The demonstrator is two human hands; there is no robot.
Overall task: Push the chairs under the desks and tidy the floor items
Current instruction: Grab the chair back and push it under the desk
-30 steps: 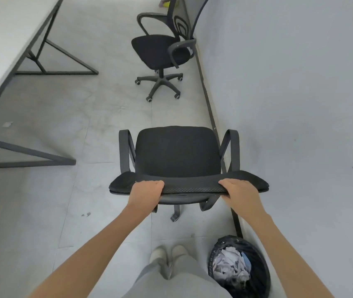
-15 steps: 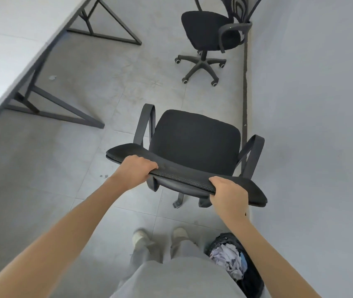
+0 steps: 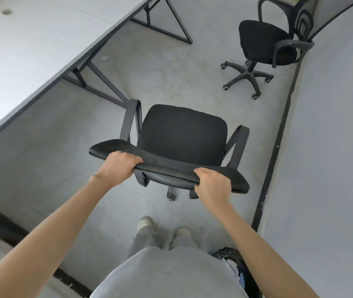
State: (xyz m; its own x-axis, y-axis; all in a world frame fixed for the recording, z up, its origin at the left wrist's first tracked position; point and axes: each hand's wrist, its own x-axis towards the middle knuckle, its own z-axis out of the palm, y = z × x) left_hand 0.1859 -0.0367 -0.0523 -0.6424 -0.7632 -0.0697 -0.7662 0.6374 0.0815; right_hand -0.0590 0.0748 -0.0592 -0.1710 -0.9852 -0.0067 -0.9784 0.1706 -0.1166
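A black office chair [image 3: 183, 134] on castors stands right in front of me, its seat facing away. My left hand [image 3: 118, 165] grips the top edge of its mesh backrest near the left end. My right hand [image 3: 213, 184] grips the same edge near the right end. A long grey desk [image 3: 37, 44] with black triangular legs runs along the left. A second black office chair [image 3: 265, 43] stands at the far right by the wall.
A grey wall [image 3: 332, 147] with a black skirting strip bounds the right side. A black bin [image 3: 235, 267] with crumpled paper shows at my right leg, mostly hidden. A small white scrap [image 3: 105, 58] lies on the floor under the desk.
The chair has swung and rolled left toward the desk with both hands on its backrest. My view has turned left, so the bin has slid almost out of sight.
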